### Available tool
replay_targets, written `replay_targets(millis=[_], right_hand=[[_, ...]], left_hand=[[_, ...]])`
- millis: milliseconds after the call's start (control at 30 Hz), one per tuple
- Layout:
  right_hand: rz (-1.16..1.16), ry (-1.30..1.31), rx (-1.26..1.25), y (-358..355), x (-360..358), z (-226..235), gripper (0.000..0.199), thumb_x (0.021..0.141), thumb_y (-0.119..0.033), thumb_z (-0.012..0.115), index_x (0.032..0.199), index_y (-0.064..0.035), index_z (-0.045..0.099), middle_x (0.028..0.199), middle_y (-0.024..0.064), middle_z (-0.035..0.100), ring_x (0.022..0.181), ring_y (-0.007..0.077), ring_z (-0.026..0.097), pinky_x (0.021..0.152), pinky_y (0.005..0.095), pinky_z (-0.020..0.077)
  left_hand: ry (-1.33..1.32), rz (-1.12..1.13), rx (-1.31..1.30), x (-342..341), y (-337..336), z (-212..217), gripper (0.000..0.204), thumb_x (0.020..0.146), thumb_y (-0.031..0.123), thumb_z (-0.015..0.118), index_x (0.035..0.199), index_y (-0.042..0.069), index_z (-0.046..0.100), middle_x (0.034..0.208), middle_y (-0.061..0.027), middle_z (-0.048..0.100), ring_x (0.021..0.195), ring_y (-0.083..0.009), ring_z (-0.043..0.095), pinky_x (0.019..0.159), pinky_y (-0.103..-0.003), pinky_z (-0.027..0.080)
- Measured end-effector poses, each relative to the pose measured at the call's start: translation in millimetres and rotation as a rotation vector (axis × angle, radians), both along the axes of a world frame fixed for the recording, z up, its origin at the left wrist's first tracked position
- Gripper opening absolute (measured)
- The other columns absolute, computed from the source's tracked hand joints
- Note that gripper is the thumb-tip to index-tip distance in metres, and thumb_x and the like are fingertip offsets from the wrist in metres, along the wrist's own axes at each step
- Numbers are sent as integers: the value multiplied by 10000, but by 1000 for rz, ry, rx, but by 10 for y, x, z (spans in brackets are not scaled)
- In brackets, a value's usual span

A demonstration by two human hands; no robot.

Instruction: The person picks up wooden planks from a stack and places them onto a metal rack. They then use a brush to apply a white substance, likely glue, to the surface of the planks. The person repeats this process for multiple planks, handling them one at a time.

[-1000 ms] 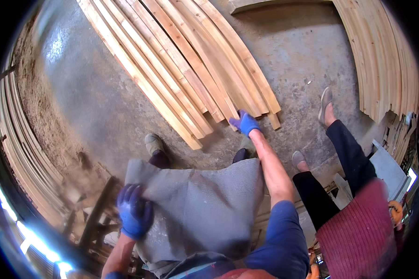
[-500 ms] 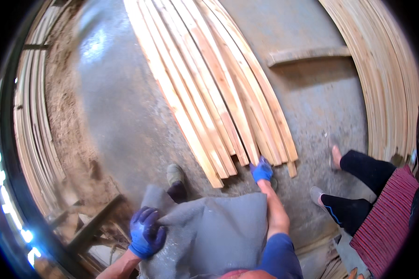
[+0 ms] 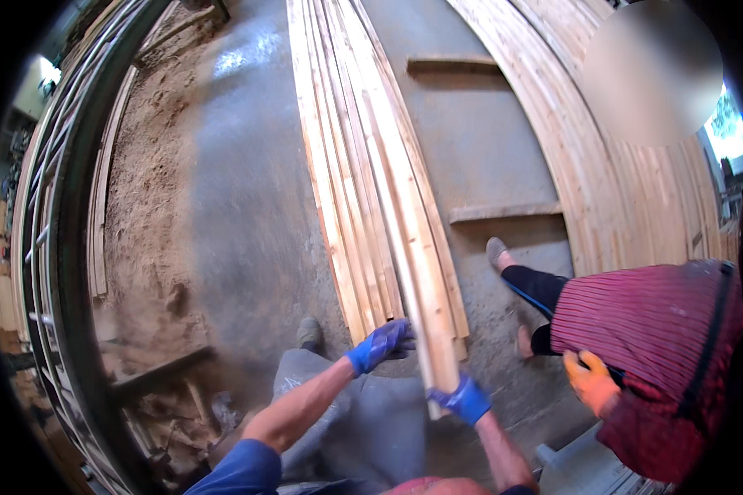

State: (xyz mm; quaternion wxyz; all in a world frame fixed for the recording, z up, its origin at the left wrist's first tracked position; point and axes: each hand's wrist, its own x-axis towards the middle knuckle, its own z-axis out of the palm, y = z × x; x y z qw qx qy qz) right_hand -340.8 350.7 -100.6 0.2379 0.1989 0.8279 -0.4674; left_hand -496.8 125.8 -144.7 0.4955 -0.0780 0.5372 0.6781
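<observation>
Concrete floor (image 3: 248,181). Your right hand (image 3: 469,401) grips the board (image 3: 437,351) near-end, likely bearing its weight; left hand (image 3: 383,345) loosely spread beside it, contact unclear.

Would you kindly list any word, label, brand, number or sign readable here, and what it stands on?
None: I can read no lettering on the wooden boards, blue gloves, grey apron or red striped garment. Anything farther off is too small or blurred to tell.
</observation>
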Motion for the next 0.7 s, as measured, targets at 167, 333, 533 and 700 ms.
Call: replay_targets(millis=[167, 333, 533, 700], right_hand=[[58, 5, -282, -510, -50, 915, 599, 797, -500, 790, 1069, 23, 682, 900, 179, 729, 815, 268, 713, 750, 369, 560], [21, 23, -118, -565, -120, 897, 411, 881, -411, 741, 912, -7, 674, 707, 55, 635, 665, 138, 582, 617, 313, 492], [45, 370, -501, -1167, 68, 795, 171, 961, -76, 609, 1081, 41, 642, 981, 127, 654, 946, 174, 634, 831, 311, 525], [338, 384, -377, -1664, -26, 873, 315, 1014, -165, 536, 1283, -6, 579, 1068, 151, 683, 1074, 263, 644, 911, 424, 532]], left_hand=[[-124, 435, 240, 84, -95, 548, 613, 1022, 519, 433, 1231, -34, 596, 1106, -134, 680, 971, -199, 653, 897, -360, 529], [175, 230, -81, 156, -597, 1242, 588, 980, 536, 504, 1091, -13, 682, 1000, -93, 712, 857, -169, 670, 780, -324, 538], [596, 536, -748, 309, -588, 1402, 575, 928, 534, 601, 886, -39, 640, 810, -183, 678, 744, -250, 620, 713, -406, 495], [43, 663, -156, 333, -1086, 1847, 571, 949, 552, 578, 1112, 9, 646, 923, -111, 698, 735, -187, 662, 696, -329, 558]])
